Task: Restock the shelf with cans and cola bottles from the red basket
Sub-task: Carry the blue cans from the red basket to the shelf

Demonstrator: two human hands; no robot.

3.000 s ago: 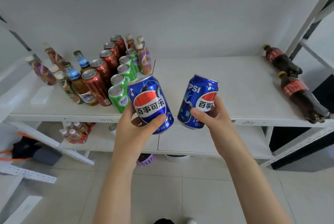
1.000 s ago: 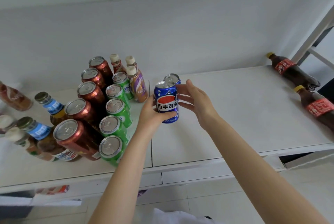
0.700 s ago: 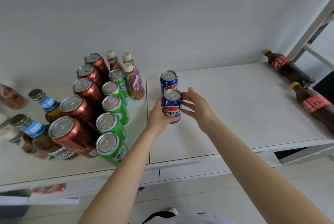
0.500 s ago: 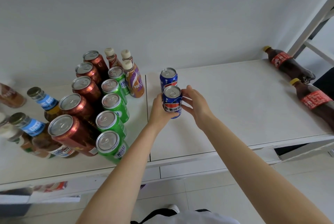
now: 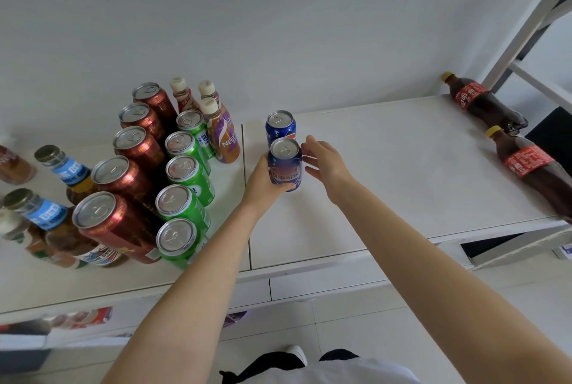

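Two blue cola cans stand in a line on the white shelf (image 5: 387, 198). The far blue can (image 5: 280, 126) stands free near the wall. My left hand (image 5: 263, 182) is wrapped around the near blue can (image 5: 285, 164), which stands upright on the shelf just in front of the far one. My right hand (image 5: 325, 164) hovers beside that can on its right, fingers spread, holding nothing. Two cola bottles lie on their sides at the right end of the shelf: the far cola bottle (image 5: 479, 102) and the near cola bottle (image 5: 532, 170). The red basket is out of sight.
Rows of green cans (image 5: 182, 198), tall red cans (image 5: 123, 179), milk-tea bottles (image 5: 221, 133) and blue-labelled glass bottles (image 5: 65, 173) crowd the shelf's left half. A white upright post (image 5: 532, 15) rises at the right. A lower shelf and tiled floor lie below.
Both hands carried the two blue cans to the shelf. The right hand set its can at the back and let go; the left lowered its can in front of it.
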